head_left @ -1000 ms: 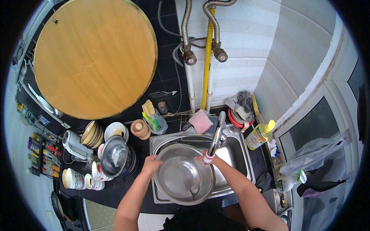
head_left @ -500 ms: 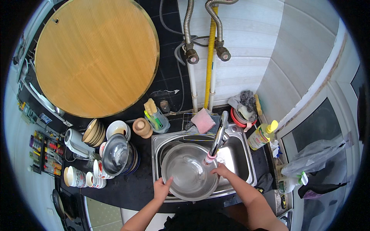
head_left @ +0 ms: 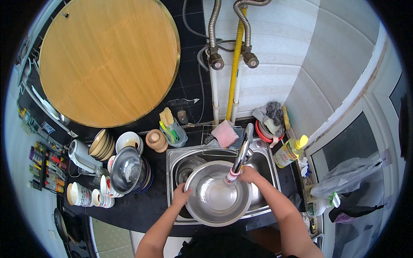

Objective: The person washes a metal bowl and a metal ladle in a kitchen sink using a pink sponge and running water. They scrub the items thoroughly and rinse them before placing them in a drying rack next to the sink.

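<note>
A wide stainless steel basin sits over the double sink, under the pink-tipped end of the chrome faucet. A shallow layer of what looks like water lies in its bottom. My left hand grips the rim on the left side, thumb toward the inside. On the upper right, my right hand closes on the rim beside the faucet, its fingers partly hidden. Behind the basin, another metal vessel shows in the left sink bowl.
Stacked bowls and a metal bowl on dishes stand left on the counter. A pink cloth lies on a wire rack behind the sink. A yellow detergent bottle and a red basin stand right.
The basin has shifted right and levelled slightly, showing more of the vessel in the left bowl. Both hands moved with it, the left one farther up the rim.
</note>
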### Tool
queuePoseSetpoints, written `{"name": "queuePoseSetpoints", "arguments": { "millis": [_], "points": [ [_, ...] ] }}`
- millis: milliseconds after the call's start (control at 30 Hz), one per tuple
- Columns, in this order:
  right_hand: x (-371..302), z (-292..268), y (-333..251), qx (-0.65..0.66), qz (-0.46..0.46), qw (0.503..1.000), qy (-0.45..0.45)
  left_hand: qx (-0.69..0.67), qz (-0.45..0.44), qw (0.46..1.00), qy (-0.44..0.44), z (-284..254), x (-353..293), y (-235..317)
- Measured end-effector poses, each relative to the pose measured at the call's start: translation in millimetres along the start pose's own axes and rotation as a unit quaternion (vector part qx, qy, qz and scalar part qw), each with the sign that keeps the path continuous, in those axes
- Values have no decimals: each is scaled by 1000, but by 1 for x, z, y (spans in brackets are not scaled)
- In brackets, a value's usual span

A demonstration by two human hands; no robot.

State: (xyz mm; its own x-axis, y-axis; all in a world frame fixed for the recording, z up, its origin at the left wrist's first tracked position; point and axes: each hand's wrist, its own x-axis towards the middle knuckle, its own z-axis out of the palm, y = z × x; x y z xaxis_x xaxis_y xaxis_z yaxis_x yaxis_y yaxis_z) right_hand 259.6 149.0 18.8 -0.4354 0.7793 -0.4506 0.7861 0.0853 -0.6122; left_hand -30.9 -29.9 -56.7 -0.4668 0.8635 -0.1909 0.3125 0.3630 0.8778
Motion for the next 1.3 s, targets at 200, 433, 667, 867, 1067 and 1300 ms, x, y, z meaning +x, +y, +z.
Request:
{"name": "queuePoseSetpoints", "arguments": {
  "millis": [200, 433, 667, 867, 1067, 1300],
  "points": [
    [27, 44, 30, 106, -76, 991, 11, -26, -39, 996, -79, -26, 9, 73],
    [61, 137, 79, 159, -31, 981, 103, -179, -95, 979, 9, -34, -38, 119],
    [1, 88, 6, 145, 60, 974, -162, -129, -38, 988, 82, -40, -65, 127],
    [103, 192, 110, 447, -51, 893, -15, -139, -3, 978, 154, -25, -81, 136],
    [13, 124, 48, 440, 123, 886, -82, -155, -11, 979, 131, -20, -97, 95],
    [105, 139, 109, 152, -85, 984, 37, -195, -272, 941, -54, -42, -79, 88]
  ]
}}
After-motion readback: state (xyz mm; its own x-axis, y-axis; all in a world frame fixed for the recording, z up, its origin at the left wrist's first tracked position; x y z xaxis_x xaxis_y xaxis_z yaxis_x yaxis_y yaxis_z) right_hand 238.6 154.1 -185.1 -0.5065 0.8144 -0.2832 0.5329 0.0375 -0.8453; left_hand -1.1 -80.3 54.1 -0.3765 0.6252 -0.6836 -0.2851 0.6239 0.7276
